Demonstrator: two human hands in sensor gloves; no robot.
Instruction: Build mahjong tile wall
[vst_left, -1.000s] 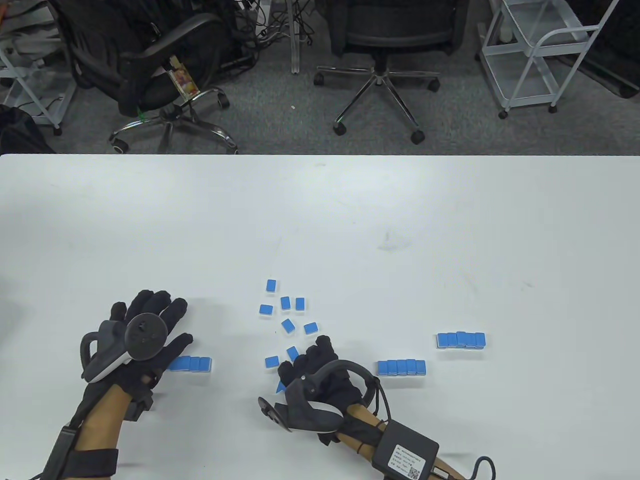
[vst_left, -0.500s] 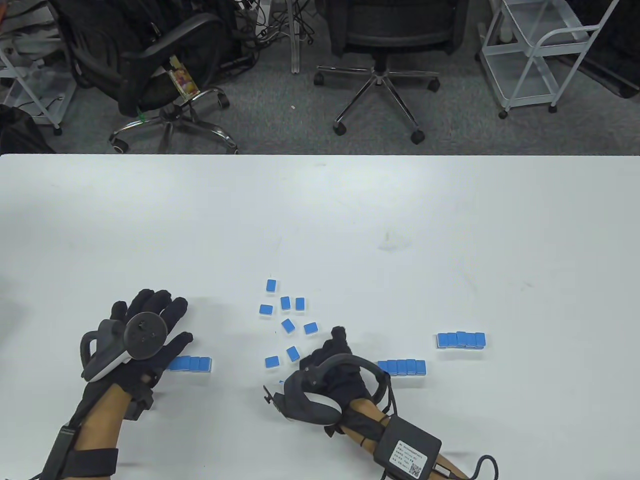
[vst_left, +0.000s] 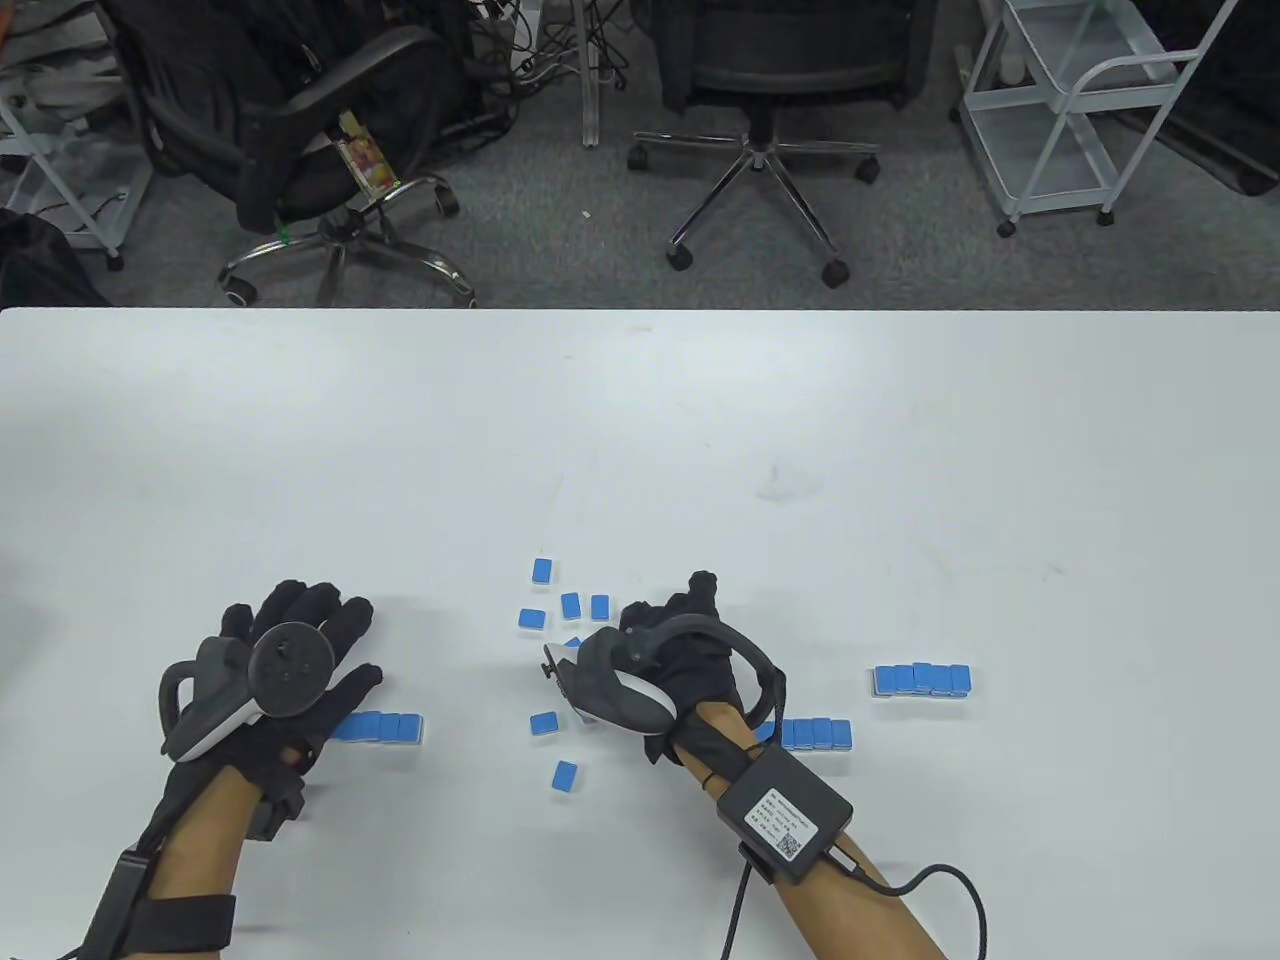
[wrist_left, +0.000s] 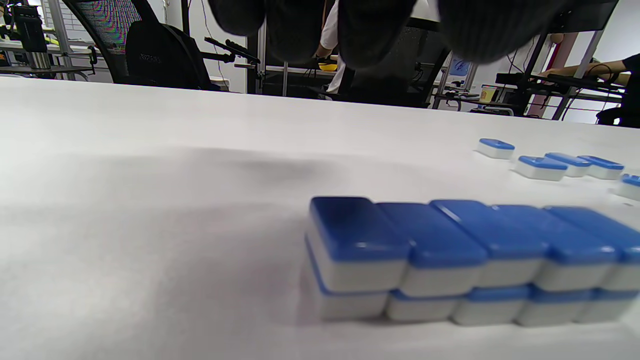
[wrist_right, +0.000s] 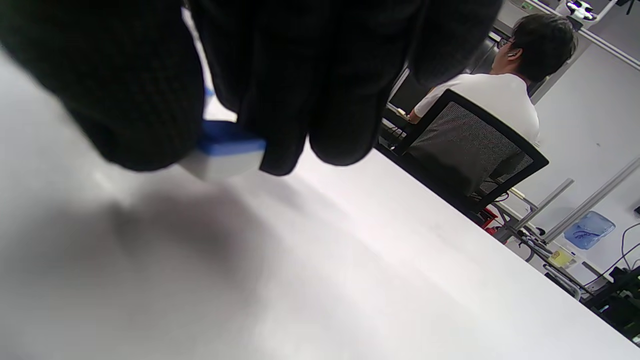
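The small blue-backed, white-bodied mahjong tiles (vst_left: 571, 606) I am building with look hard, smooth and blocky, so I judge them stiff, fairly light singly and a little slick under glove fabric; I would pinch one across its two long sides, and squeeze a whole row from both ends to lift it. The loose ones lie scattered at lower centre of the white table (vst_left: 640, 440) in the table view, with one stray tile (vst_left: 565, 776) lower down. My right hand (vst_left: 680, 650) is over that scatter, and the right wrist view shows its fingers (wrist_right: 280, 100) curled round a single blue-and-white tile (wrist_right: 227, 150) just above the surface. My left hand (vst_left: 290, 660) sits at lower left with fingers spread and relaxed, gripping nothing, resting by the left end of a two-layer stacked row (wrist_left: 465, 260). Two more finished rows lie to the right: one near my right forearm (vst_left: 815, 733), partly covered by it, and one further right (vst_left: 922, 681). How many tiles my right hand hides I cannot tell, and the tile faces are all turned down. The stacked row runs off the right edge of the left wrist view.
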